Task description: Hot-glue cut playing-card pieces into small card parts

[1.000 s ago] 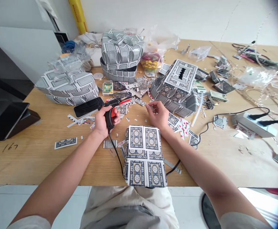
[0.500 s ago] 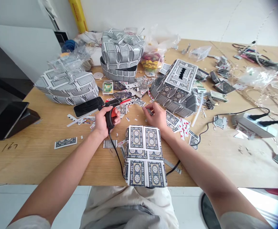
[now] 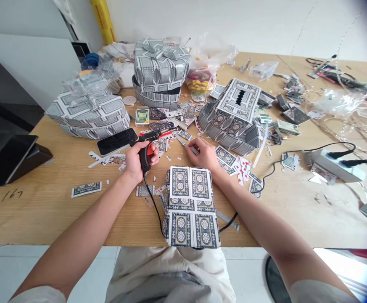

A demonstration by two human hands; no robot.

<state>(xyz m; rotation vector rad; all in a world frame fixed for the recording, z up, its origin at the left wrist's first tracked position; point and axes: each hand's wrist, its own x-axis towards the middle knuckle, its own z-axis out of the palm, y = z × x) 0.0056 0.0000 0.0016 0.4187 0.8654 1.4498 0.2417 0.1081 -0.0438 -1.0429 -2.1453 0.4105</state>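
Black plastic fills the left hand (image 3: 133,163), wrapped round the handle of a corded glue gun (image 3: 145,158). Rightward, a card-covered box (image 3: 192,205) lies near the surface's (image 3: 123,227) front edge. Beyond it, the right hand (image 3: 207,155), apart from the left, pinches a small grey piece (image 3: 195,150). This looks like small-piece handling; shifting the gun calls for cord slack beside the box.

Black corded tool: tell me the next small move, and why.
Probably bring the small grey piece in the fingers of the right hand toward the tip of the black corded tool: the left hand grips that tool, and its tip lies apart from the piece.
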